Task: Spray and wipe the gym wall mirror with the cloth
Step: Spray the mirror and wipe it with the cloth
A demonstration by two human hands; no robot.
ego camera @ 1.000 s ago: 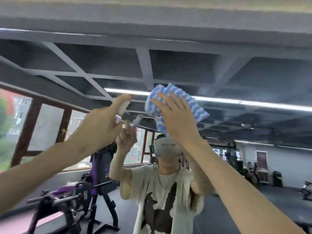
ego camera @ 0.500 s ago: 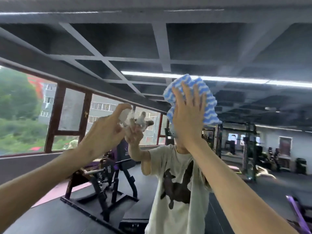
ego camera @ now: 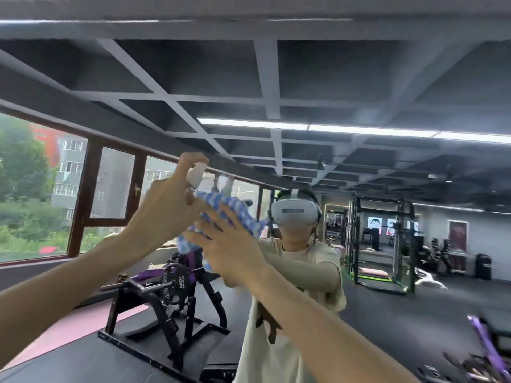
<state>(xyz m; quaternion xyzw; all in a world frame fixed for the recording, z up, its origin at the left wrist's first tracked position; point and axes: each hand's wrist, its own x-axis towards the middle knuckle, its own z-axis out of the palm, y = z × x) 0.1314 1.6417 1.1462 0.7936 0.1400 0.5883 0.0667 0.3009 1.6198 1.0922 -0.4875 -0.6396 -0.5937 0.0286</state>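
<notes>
A: Left hand [ego camera: 163,214]?
B: Curled round a small white spray bottle [ego camera: 195,174], held up high. Mostly hidden behind the fingers.
A: Right hand [ego camera: 229,244]?
B: Flat, fingers spread, pressing the blue-and-white cloth [ego camera: 250,221] against the mirror [ego camera: 359,175]. Blurry, half covered by the hand.

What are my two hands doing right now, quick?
Left hand: closed, holding the spray bottle.
Right hand: open, pressing the cloth flat.
</notes>
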